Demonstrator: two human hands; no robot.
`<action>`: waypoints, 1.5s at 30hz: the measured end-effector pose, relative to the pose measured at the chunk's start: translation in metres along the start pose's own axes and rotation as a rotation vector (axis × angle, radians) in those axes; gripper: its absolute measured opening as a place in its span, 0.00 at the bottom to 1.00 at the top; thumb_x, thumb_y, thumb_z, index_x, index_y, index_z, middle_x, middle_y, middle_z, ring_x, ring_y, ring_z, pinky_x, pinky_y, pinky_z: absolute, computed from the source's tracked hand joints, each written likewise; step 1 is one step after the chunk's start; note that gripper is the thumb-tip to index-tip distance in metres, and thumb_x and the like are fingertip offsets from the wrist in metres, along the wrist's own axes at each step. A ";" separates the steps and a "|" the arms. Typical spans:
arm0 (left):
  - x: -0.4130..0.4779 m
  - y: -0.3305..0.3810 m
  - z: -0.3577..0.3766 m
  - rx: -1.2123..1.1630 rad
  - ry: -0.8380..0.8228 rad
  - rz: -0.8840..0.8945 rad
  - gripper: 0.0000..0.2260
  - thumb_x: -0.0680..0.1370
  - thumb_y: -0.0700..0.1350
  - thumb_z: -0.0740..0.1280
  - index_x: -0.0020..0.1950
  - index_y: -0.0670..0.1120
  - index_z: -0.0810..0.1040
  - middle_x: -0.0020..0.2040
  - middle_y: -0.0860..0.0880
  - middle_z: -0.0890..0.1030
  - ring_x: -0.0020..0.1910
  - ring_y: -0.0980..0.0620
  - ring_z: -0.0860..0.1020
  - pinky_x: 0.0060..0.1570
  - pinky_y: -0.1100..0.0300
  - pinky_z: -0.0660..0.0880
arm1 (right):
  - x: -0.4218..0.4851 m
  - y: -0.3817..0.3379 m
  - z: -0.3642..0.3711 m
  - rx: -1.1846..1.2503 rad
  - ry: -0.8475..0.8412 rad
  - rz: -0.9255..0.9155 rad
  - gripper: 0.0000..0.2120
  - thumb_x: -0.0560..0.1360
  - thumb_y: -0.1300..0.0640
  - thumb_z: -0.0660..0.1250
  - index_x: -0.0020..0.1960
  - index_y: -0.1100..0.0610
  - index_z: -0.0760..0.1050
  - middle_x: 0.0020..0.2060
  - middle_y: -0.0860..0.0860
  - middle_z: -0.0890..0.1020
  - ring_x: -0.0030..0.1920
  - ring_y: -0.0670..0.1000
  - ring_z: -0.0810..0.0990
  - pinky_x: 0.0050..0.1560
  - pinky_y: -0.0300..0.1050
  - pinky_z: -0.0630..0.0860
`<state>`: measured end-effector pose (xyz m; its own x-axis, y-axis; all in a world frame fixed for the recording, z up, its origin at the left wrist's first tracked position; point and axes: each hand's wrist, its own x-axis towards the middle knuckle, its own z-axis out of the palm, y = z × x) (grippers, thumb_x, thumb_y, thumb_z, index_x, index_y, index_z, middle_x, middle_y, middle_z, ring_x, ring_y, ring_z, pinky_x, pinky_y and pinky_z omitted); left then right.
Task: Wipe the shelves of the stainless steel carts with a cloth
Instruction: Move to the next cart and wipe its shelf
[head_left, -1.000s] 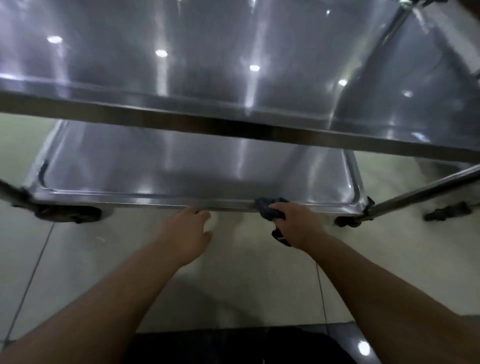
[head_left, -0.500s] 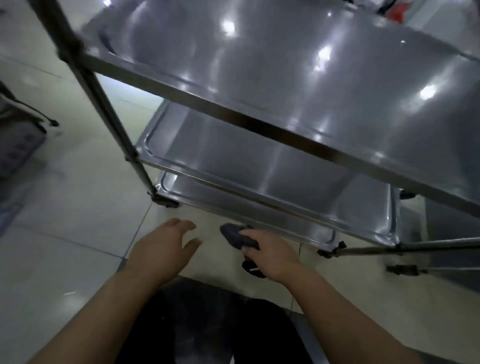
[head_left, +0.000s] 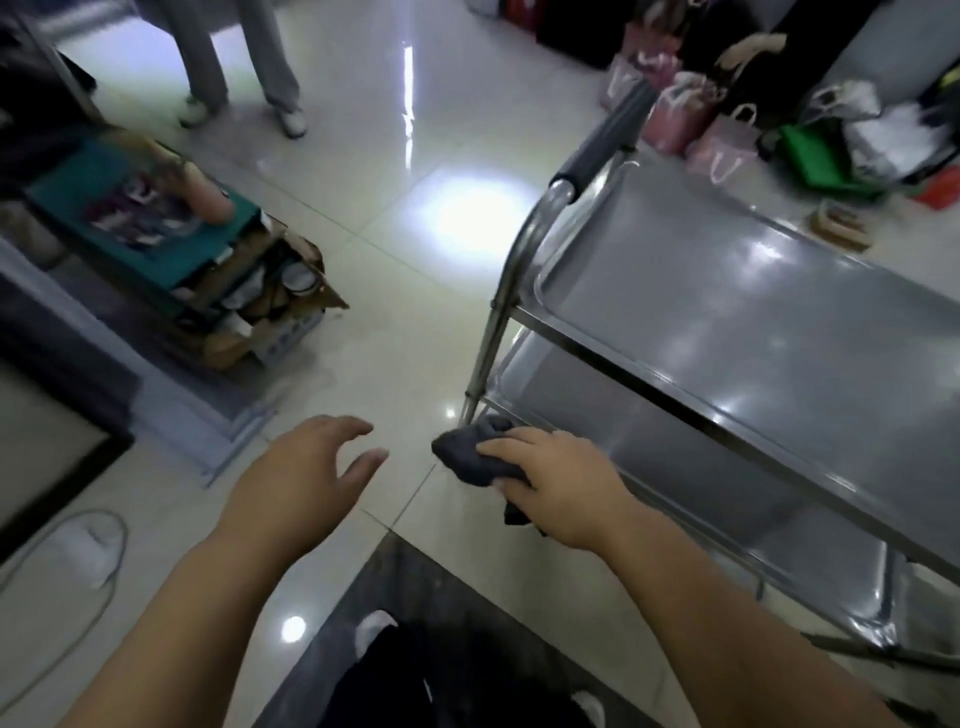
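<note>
Right hand (head_left: 563, 491) clutches crumpled dark cloth (head_left: 470, 453) beside glossy steel cart (head_left: 727, 312); left hand (head_left: 298, 473) relaxed, empty.

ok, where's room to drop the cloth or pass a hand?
Top shelf is bare where visible. Floor between the cardboard box and the cart's post is open. Crowded: bags beyond the cart's handle, and the post's foot, where the right hand holds the cloth.

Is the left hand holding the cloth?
No, the right hand grips the dark cloth, while the left hand hovers open and holds nothing.
</note>
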<state>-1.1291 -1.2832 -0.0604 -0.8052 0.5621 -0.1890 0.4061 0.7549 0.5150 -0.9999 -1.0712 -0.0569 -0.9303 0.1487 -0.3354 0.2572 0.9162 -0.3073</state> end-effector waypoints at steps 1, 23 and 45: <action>0.002 -0.006 -0.015 -0.018 0.029 -0.006 0.16 0.75 0.58 0.64 0.61 0.54 0.76 0.58 0.53 0.77 0.52 0.54 0.77 0.48 0.58 0.72 | 0.007 -0.013 -0.009 -0.003 0.020 -0.005 0.20 0.79 0.46 0.57 0.71 0.42 0.64 0.68 0.44 0.70 0.62 0.53 0.72 0.62 0.51 0.68; 0.298 -0.010 -0.178 -0.094 0.042 0.148 0.14 0.75 0.56 0.65 0.58 0.54 0.77 0.49 0.56 0.80 0.46 0.59 0.78 0.43 0.61 0.75 | 0.243 -0.036 -0.209 0.221 0.334 0.024 0.19 0.78 0.50 0.62 0.68 0.44 0.69 0.60 0.43 0.76 0.56 0.48 0.74 0.57 0.46 0.71; 0.756 0.118 -0.145 0.015 -0.435 0.546 0.10 0.75 0.57 0.65 0.54 0.57 0.77 0.49 0.60 0.79 0.48 0.60 0.78 0.45 0.59 0.73 | 0.477 0.144 -0.329 -0.017 0.268 0.617 0.19 0.79 0.47 0.56 0.69 0.43 0.66 0.63 0.44 0.74 0.55 0.54 0.76 0.54 0.47 0.72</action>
<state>-1.7523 -0.8180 -0.0209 -0.2390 0.9445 -0.2253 0.7124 0.3282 0.6203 -1.4923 -0.7462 0.0321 -0.6474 0.7321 -0.2120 0.7604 0.6390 -0.1158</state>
